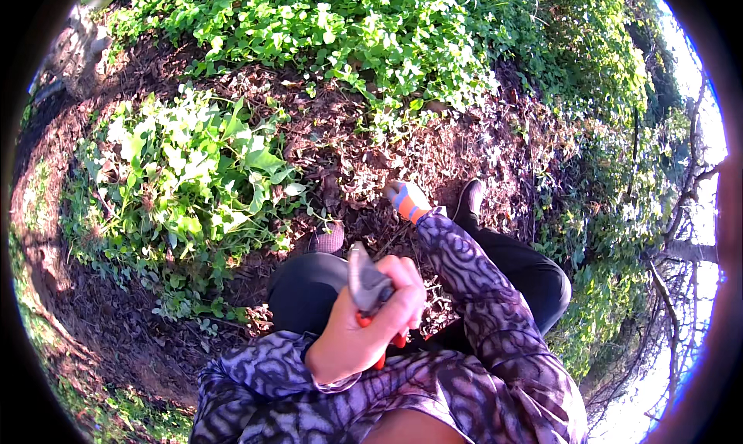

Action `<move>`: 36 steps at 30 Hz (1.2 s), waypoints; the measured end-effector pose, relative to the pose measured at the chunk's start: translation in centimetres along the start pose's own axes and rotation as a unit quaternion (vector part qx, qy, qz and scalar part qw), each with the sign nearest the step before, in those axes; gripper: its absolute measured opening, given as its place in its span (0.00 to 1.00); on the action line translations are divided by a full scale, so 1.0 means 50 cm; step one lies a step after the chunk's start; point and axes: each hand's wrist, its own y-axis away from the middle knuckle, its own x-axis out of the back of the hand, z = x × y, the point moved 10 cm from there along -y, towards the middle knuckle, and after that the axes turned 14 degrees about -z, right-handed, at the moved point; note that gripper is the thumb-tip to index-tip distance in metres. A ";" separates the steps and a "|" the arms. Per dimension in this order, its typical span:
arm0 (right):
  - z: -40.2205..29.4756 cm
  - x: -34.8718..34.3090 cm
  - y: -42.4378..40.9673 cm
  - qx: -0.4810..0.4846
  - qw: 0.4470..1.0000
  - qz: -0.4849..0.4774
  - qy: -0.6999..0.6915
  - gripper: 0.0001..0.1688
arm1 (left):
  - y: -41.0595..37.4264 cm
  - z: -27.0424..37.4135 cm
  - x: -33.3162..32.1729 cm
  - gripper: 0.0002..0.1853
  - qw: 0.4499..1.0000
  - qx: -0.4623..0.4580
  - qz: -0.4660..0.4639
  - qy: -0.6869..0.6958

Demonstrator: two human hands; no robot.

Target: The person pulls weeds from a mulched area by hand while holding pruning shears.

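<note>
My bare left hand (368,328) is raised close to the camera above my lap, its fingers wrapped around pruning shears (367,280) with metal blades and red handles. The blades point away from me. My right hand (408,200), in a glove with blue and orange bands, reaches down to the leaf litter (371,165) between my shoes. Its fingers are small and blurred, and whether they hold anything does not show.
A low clump of leafy green plants (197,171) grows at the left, beside my left shoe (328,238). My right shoe (470,197) stands right of the gloved hand. Dense green ground cover (371,32) spreads ahead. Bare branches (676,310) rise at the far right.
</note>
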 end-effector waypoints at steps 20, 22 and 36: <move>0.042 0.031 -0.472 -0.042 0.982 0.012 0.184 0.11 | -0.082 0.156 0.064 0.03 0.963 -0.263 0.048 -0.024; 0.029 0.026 -0.401 0.013 0.995 0.044 0.089 0.10 | -0.088 0.155 0.068 0.04 0.962 -0.271 0.044 0.003; -0.065 0.045 -0.373 0.025 0.998 0.004 -0.052 0.21 | -0.115 0.170 0.087 0.06 0.959 -0.280 -0.001 -0.032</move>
